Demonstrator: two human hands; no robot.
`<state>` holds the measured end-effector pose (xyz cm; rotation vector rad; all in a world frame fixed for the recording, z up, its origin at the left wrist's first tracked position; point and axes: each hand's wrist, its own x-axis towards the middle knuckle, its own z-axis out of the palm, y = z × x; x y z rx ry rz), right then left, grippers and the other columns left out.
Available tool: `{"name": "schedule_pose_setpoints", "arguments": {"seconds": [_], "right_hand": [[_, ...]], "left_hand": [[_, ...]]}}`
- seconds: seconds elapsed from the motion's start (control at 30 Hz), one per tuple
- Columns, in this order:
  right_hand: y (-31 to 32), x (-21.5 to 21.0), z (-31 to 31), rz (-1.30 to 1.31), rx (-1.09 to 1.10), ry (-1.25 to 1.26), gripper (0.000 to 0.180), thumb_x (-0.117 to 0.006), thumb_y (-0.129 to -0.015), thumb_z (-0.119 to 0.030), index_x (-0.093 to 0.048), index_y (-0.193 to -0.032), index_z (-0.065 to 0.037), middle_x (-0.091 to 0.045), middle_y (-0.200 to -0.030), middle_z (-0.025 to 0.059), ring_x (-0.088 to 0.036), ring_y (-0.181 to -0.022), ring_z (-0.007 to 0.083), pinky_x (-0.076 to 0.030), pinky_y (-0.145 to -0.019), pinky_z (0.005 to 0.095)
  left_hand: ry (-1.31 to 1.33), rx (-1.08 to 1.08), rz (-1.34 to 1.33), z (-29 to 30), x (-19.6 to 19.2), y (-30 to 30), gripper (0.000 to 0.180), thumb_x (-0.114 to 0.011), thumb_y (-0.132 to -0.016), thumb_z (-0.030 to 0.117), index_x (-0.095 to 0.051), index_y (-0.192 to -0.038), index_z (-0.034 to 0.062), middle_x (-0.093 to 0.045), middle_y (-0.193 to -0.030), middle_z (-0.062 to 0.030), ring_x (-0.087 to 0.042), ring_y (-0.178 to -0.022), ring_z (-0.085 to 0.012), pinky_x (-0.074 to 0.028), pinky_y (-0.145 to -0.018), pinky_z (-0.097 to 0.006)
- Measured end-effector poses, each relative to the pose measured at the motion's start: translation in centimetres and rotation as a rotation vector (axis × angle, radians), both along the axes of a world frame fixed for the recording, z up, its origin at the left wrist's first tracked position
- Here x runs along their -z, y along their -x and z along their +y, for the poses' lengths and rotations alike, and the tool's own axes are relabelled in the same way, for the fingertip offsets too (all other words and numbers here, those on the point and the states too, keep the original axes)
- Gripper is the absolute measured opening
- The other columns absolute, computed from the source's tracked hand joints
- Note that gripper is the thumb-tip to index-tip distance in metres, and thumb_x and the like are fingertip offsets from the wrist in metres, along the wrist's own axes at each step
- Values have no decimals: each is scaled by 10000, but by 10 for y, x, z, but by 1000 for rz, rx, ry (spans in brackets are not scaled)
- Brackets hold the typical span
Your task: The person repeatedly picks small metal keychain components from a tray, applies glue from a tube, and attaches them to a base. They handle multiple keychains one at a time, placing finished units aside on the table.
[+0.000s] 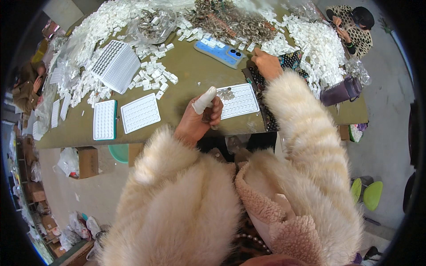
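Observation:
My left hand (202,114) is raised at the near table edge, beside a white dimpled tray (243,101). Its thumb wears a white covering (205,100), and the curled fingers close on what look like small dark metal pieces (207,116). Several round metal pieces (226,94) lie on the tray's upper left part. Farther out, my right hand (268,65) is bent down over the edge of a dark patterned cloth (290,60), close to loose white plastic pieces (251,47). Its fingers are drawn together; what they hold, if anything, is hidden.
A blue phone (219,52) lies beyond the trays. To the left are two more white trays (140,113), (104,119) and a tray stack (116,65). Metal pieces (230,22) heap at the back. A dark bottle (341,91) lies right; another person (355,31) sits beyond.

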<state>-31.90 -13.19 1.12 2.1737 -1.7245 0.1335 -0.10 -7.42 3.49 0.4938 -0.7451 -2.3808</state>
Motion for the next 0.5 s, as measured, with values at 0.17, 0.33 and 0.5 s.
{"name": "schedule_pose_setpoints", "arguments": {"seconds": [0.17,0.33,0.5], "right_hand": [[6,-7,1,25,183,36,89,-607,-824,-49,-685,-865,-42,-632,-985,144,-707,-878,311,-581,-682,447],[-22,-39,12,-465,50,48,24,-653,-841,-35,-663,-859,-22,-648,-878,139,-673,-738,267,-546,-629,381],[-98,-58,46,-1199,-518,-310,54,-616,-907,-17,-578,-884,14,-562,-872,50,-557,-770,128,-478,-694,273]], "left_hand": [[-31,21,18,-4,9,-2,320,-611,-985,356,-609,-838,71,-511,-703,14,-443,-563,-98,-348,-498,-257],[60,-81,-87,1,6,3,321,-601,-994,316,-650,-1079,10,-557,-850,9,-449,-647,-81,-347,-522,-240],[9,-151,-20,-2,10,6,316,-602,-992,245,-647,-1177,-8,-596,-885,9,-456,-632,-72,-339,-519,-235]]}}
